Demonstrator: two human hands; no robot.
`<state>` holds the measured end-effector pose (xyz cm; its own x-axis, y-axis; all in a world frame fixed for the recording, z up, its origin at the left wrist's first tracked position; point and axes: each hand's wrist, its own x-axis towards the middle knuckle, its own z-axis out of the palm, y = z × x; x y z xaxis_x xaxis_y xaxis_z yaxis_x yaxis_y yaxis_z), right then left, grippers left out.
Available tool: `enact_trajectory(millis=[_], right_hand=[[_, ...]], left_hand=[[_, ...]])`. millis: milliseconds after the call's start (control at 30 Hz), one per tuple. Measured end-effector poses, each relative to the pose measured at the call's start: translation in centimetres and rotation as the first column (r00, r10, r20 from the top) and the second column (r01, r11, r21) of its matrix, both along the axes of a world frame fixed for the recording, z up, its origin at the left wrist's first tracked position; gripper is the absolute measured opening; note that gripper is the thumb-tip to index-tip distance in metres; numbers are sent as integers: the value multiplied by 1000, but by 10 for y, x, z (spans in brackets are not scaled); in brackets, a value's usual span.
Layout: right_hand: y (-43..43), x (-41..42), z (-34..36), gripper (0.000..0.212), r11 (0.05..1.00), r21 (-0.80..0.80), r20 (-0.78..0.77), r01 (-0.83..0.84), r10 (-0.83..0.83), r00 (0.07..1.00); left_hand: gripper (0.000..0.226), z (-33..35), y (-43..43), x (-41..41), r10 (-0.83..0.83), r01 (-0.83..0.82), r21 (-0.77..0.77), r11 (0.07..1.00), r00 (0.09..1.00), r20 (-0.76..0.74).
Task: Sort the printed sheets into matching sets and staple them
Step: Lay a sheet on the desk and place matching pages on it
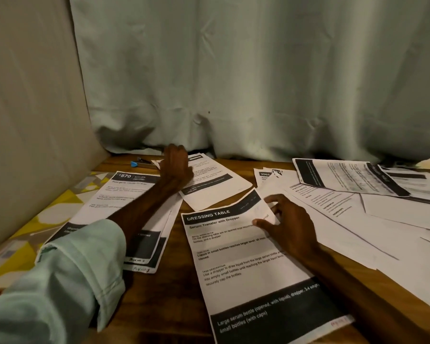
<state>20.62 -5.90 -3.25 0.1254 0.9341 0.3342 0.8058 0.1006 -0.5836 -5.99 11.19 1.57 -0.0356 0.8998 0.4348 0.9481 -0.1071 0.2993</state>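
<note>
- Covering most of the wooden table [179, 256], printed sheets lie in loose groups. An unsorted fan [345, 219] is at the right, a "Kitchen" stack [124, 194] is at the left under the person's forearm, and one far sheet [214, 184] lies near the curtain [258, 83].
- The "Dressing Table" sheet [246, 281] lies nearest, at centre and tilted. The right hand [291, 224] rests on its upper right part, fingers apart and fairly straight, pinning rather than gripping.
- The left hand [175, 167] reaches to the back of the table, over the far sheet's left edge. Its fingers point away from the camera, so it cannot be told whether they hold anything.
- The blue-tipped stapler [142, 163] lies just left of that hand, apart from every set.
- Sorting looks to be the step in hand, with stapling still ahead. Done well, it likely means matching sheets by header title, checking the handwritten marks at each foot, and squaring the edges before the stapler bites.
</note>
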Motion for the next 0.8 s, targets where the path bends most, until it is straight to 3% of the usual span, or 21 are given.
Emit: enact_trajectory(millis=[133, 267, 300, 400, 567, 800], right_hand=[[0, -2, 3, 77, 999, 43, 65, 17, -20, 998], [2, 43, 12, 48, 996, 80, -96, 34, -26, 995], [3, 59, 14, 40, 995, 89, -75, 46, -39, 996], [4, 103, 20, 39, 987, 47, 93, 151, -155, 984], [7, 140, 13, 61, 963, -122, 192, 241, -216, 958], [15, 134, 23, 44, 967, -130, 424, 221, -147, 894]], left_hand=[[34, -1, -34, 44, -313, 314, -7, 950, 949, 22], [35, -3, -95, 98, -560, 555, -115, 824, 828, -17], [39, -6, -110, 108, -601, 591, -154, 792, 799, -29], [62, -26, -139, 127, -654, 613, -290, 735, 753, -67], [84, -46, -136, 126, -718, 646, -390, 656, 694, -57], [89, -48, -102, 112, -788, 719, -380, 582, 614, -46]])
